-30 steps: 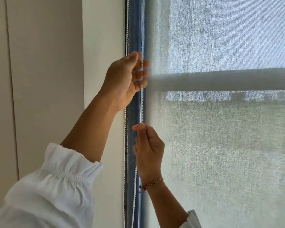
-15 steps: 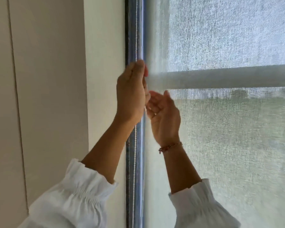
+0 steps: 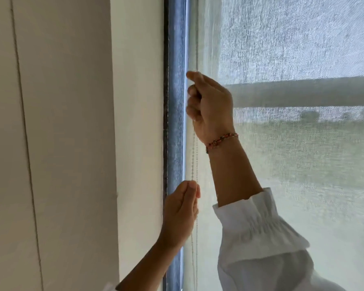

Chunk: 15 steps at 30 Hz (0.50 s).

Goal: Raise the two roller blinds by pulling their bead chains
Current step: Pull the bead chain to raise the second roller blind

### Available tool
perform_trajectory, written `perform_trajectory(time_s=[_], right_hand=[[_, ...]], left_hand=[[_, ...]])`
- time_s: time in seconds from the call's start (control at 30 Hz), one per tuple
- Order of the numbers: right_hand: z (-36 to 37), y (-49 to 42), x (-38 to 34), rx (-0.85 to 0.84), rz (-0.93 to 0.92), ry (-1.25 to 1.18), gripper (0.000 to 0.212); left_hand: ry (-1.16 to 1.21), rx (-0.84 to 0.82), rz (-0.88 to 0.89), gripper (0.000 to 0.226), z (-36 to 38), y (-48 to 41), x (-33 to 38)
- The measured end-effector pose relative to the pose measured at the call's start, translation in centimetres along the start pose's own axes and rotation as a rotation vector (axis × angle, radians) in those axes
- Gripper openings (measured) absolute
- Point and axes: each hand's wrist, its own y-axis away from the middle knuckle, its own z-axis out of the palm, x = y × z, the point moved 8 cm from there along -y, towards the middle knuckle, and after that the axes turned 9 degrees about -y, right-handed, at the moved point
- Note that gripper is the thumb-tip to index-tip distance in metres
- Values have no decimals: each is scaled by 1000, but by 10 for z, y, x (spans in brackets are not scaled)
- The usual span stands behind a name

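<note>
A white bead chain (image 3: 194, 156) hangs in two strands along the left edge of a sheer white roller blind (image 3: 292, 185). My right hand (image 3: 210, 103), with a red bracelet at the wrist, is closed on the chain high up, beside the left end of the horizontal bar (image 3: 303, 93) that shows through the fabric. Lower down, my left hand (image 3: 181, 215) pinches the chain between thumb and fingers. Only this one blind is clearly in view.
A dark blue-grey window frame (image 3: 176, 101) runs vertically just left of the chain. Left of it are a white wall strip (image 3: 137, 122) and a beige panelled wall (image 3: 61, 143). My white sleeves fill the lower right corner.
My left hand has dropped from the bar's height to well below it along the chain. My right hand has risen and closed on the chain above it.
</note>
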Motion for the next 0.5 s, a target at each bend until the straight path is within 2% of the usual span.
perform_trajectory(time_s=[0.17,0.23,0.3,0.4,0.5], right_hand=[[-4,5,-4,11,-120,-132,22],[-4,7,-6,-4,-161,-144,22],[-8,11,-4,-4,-193,-121,22],[-18,23,12,5,-215,-46,23],[-34,41,37,16,-193,-10,25]], left_hand=[[58,-90,-36,40,0,-14,-3],[154,-75,-53,34,-7,-27,3],[237,-24,-61,41,-15,-46,16],[243,8,1,43,-22,-78,55],[236,-28,111,38,-21,-101,99]])
